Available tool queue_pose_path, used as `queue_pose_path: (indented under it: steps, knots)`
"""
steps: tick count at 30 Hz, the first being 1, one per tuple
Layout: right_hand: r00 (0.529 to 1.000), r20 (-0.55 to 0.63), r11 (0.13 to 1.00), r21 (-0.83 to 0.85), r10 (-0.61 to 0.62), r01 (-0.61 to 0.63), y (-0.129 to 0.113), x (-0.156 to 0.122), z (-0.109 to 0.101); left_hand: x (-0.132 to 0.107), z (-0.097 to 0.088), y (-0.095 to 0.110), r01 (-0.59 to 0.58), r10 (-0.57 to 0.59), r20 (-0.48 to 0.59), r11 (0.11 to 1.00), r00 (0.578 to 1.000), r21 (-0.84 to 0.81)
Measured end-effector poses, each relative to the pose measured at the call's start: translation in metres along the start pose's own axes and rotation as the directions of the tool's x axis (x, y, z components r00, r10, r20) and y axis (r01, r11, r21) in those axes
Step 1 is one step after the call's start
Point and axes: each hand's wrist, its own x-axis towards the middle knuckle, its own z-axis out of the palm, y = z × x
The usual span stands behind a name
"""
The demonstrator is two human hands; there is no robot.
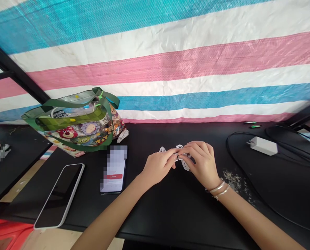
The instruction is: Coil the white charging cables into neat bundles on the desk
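Both my hands meet at the middle of the black table (pixel 175 208). My left hand (pixel 158 166) is closed, its fingers pinching a coiled white cable (pixel 182 160). My right hand (pixel 203 161), with bangles at the wrist, curls over the same bundle from the right and grips it. White loops stick out behind and below my fingers. Most of the bundle is hidden under my hands.
A cartoon-print tote bag (pixel 79 125) with green straps stands at the back left. Two phones lie left of my hands: one lit (pixel 114 170), one dark with a white case (pixel 59 194). A white charger (pixel 263 146) with black cables lies at the right, near scattered crumbs (pixel 234 180).
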Motion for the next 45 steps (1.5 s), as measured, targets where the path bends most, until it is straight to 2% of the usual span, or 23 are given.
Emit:
queue_pose_path:
  steps: [5,9,15,18,25,31,36,41,45]
  knots:
    - [1.0,0.007,0.999,0.032,-0.012,0.012,0.0,-0.001,0.0,0.0,0.002,-0.001,0.02,-0.02,-0.006,0.999,1.0,-0.028]
    - [1.0,-0.017,0.999,0.041,-0.011,0.012,-0.001,-0.002,0.0,0.0,0.002,0.001,0.023,-0.022,-0.042,0.999,0.999,0.024]
    - [0.999,-0.01,0.998,0.039,-0.046,0.046,-0.001,-0.001,0.0,0.0,0.004,0.003,0.096,-0.091,-0.049,0.988,0.995,0.119]
    - [0.998,-0.013,0.997,0.044,-0.056,0.056,-0.002,-0.001,0.0,0.001,0.005,0.002,0.101,-0.094,-0.063,0.988,0.994,0.12]
    - [0.999,-0.035,1.0,0.009,-0.022,0.022,0.0,-0.002,0.001,-0.002,0.01,-0.001,0.029,-0.038,-0.105,0.996,0.994,-0.086]
    - [0.994,-0.072,0.996,-0.042,0.081,-0.084,0.0,-0.005,0.003,-0.003,0.015,0.002,-0.017,-0.005,-0.126,0.985,0.992,-0.173]
    - [0.978,-0.134,0.984,-0.052,0.16,-0.168,0.001,-0.007,0.004,-0.007,0.029,0.006,-0.076,0.04,-0.155,0.968,0.987,-0.239]
    - [0.964,-0.167,0.977,-0.014,0.208,-0.214,-0.002,-0.006,0.005,-0.012,0.043,0.006,-0.116,0.053,-0.166,0.912,0.985,-0.394]
    - [0.962,-0.173,0.978,0.033,0.21,-0.207,-0.005,-0.005,0.005,-0.012,0.041,0.007,-0.144,0.082,-0.132,0.804,0.988,-0.577]
